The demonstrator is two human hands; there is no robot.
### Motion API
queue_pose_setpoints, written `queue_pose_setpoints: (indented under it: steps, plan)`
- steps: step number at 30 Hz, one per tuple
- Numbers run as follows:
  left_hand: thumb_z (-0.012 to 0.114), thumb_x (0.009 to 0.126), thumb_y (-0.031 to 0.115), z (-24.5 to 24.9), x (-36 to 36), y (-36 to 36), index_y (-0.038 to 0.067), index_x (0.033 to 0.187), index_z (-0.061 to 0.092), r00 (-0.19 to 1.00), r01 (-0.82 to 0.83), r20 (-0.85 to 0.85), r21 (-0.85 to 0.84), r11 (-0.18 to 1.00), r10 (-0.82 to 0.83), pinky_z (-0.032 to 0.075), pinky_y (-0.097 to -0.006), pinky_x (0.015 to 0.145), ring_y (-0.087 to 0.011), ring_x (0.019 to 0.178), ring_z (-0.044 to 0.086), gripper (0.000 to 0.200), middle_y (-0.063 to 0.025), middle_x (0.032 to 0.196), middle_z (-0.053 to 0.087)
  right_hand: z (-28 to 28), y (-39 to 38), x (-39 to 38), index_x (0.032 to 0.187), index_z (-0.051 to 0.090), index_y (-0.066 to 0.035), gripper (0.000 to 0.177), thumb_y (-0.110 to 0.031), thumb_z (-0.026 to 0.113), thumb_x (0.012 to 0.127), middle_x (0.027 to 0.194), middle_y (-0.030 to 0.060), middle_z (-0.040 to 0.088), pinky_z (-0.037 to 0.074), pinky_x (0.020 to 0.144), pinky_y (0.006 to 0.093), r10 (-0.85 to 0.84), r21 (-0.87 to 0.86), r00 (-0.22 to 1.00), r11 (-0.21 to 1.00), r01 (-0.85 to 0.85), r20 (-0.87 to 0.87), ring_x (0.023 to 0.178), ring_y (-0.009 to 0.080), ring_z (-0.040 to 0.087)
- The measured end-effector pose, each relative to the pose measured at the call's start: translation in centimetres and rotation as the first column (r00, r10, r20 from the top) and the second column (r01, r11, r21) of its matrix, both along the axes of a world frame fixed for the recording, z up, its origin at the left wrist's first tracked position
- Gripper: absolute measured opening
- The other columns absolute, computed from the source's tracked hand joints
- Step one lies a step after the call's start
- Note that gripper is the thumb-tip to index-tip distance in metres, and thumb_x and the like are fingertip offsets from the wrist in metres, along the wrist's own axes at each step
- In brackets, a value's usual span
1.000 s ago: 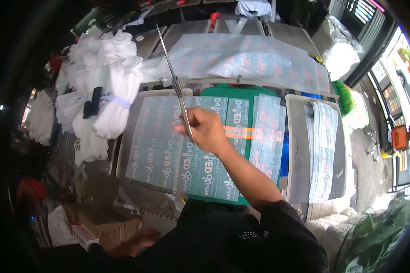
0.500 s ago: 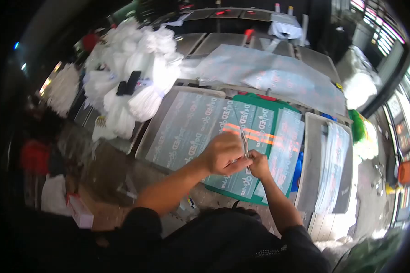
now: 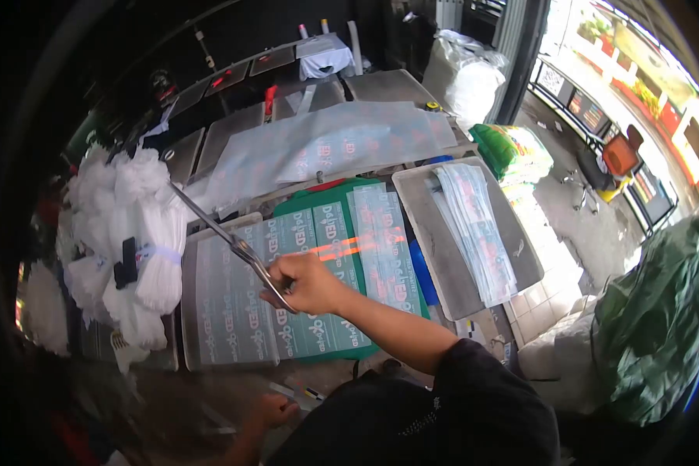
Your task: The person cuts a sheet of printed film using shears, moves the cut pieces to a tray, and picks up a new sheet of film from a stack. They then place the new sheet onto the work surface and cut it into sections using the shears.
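My right hand (image 3: 309, 284) is closed round the handles of metal scissors (image 3: 237, 242), whose long blades point up and left above the worktable. Below them lie translucent printed plastic strips (image 3: 237, 303) with white lettering, side by side. Some cover a green board (image 3: 349, 342), and orange bands (image 3: 339, 248) run across part of it. Low in the view, my left hand (image 3: 272, 410) hangs near the table's front edge, away from the scissors. It is dim and blurred, so its fingers cannot be made out.
White bundled plastic bags (image 3: 159, 225) with a black object (image 3: 127, 262) stand at left. A grey tray (image 3: 431, 260) at right holds stacked printed strips (image 3: 478, 241). Behind lies a long translucent sheet (image 3: 248, 159). Green sacking (image 3: 660, 326) bulges at the right; a chair (image 3: 617, 159) stands beyond.
My hands were together at the scissors over the strips. Now my left hand has dropped away to the lower left, while my right hand holds the scissors. The view has turned right.
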State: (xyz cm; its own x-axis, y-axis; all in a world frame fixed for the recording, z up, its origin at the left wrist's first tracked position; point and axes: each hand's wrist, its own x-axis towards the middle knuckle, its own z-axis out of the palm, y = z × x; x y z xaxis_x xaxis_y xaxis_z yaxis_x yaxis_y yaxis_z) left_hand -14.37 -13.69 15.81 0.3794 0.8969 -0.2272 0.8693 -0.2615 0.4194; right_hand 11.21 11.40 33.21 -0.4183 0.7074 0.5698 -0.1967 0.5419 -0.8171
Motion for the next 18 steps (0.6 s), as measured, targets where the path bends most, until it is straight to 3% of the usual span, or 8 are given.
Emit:
queue_pose_setpoints:
  steps: [2,4,6,10,12,13,14,18]
  plan:
    - [0.062,0.085,0.037,-1.0,-0.3,0.1,0.003,0.061,0.054,0.989,-0.139,0.049,0.053,0.989,0.136,0.044,-0.0437,0.055,-0.0354,0.058,0.056,0.042,-0.0166,0.062,0.056,-3.4,-0.3,1.3,0.066,0.048,-0.004,0.032,-0.013,0.078,0.074,0.056,0.0047,0.051,0.041,0.051,0.0296,0.074,-0.170,0.997,0.982,-0.077,-0.027,0.052,0.0141,0.046]
    - [0.061,0.086,0.033,-2.5,0.1,0.1,0.003,0.063,0.053,0.715,-0.617,0.419,0.001,0.787,0.560,0.042,-0.0426,0.053,-0.0345,0.056,0.054,0.039,-0.0168,0.060,0.053,-3.5,-0.1,0.5,0.064,0.046,-0.004,0.035,-0.015,0.078,0.074,0.055,0.0058,0.050,0.041,0.050,0.0305,0.038,-0.162,0.997,0.986,-0.048,-0.064,0.051,0.0154,0.048]
    - [0.061,0.086,0.033,-4.5,-1.4,-1.6,0.002,0.063,0.052,0.769,-0.579,0.364,0.048,0.814,0.525,0.041,-0.0422,0.053,-0.0342,0.055,0.053,0.039,-0.0169,0.059,0.052,1.2,0.3,-0.6,0.071,0.051,-0.004,0.032,-0.017,0.080,0.074,0.058,0.0042,0.052,0.041,0.049,0.0290,0.019,0.183,0.994,0.983,0.001,-0.109,0.051,0.0155,0.052]
    - [0.061,0.086,0.031,-0.8,0.6,-4.3,0.003,0.063,0.051,0.868,-0.483,0.189,0.109,0.869,0.459,0.041,-0.0416,0.054,-0.0331,0.054,0.051,0.038,-0.0175,0.059,0.050,8.7,-0.5,-1.8,0.073,0.055,-0.004,0.030,-0.019,0.081,0.074,0.060,0.0053,0.052,0.041,0.049,0.0299,0.250,0.205,0.964,0.952,-0.228,-0.087,0.051,0.0171,0.052]
    - [0.061,0.086,0.032,-1.7,0.5,-4.8,0.004,0.063,0.052,0.859,-0.486,0.246,0.118,0.866,0.448,0.041,-0.0419,0.054,-0.0330,0.056,0.051,0.037,-0.0174,0.061,0.051,6.7,-1.3,-2.1,0.076,0.057,-0.004,0.026,-0.016,0.080,0.074,0.063,0.0056,0.054,0.042,0.051,0.0302,0.117,0.246,0.985,0.966,-0.084,-0.125,0.054,0.0155,0.053]
    - [0.062,0.085,0.032,-3.6,-0.1,-5.8,0.004,0.064,0.053,0.870,-0.439,0.298,0.108,0.892,0.392,0.041,-0.0423,0.055,-0.0328,0.058,0.052,0.036,-0.0173,0.063,0.052,5.1,-2.2,-1.8,0.077,0.059,-0.005,0.021,-0.012,0.079,0.075,0.067,0.0052,0.057,0.043,0.052,0.0300,0.223,-0.020,0.965,0.973,-0.228,-0.136,0.057,0.0132,0.054]
    - [0.064,0.083,0.035,-9.2,-2.8,-6.4,0.006,0.066,0.057,0.914,-0.375,0.187,0.046,0.926,0.361,0.042,-0.0440,0.058,-0.0327,0.061,0.054,0.034,-0.0166,0.067,0.054,2.9,-1.8,-2.2,0.076,0.058,-0.005,0.019,-0.008,0.077,0.075,0.069,0.0033,0.059,0.044,0.052,0.0286,0.233,-0.003,0.966,0.972,-0.235,-0.115,0.060,0.0108,0.055]
    - [0.064,0.085,0.032,4.5,0.3,1.7,0.008,0.066,0.057,0.964,-0.116,0.265,0.438,0.891,-0.005,0.041,-0.0424,0.061,-0.0308,0.065,0.054,0.031,-0.0111,0.067,0.054,2.5,-1.5,-6.5,0.078,0.058,-0.005,0.019,-0.011,0.075,0.082,0.065,-0.0002,0.059,0.043,0.049,0.0232,0.148,-0.263,0.989,0.954,-0.145,-0.010,0.056,0.0068,0.054]
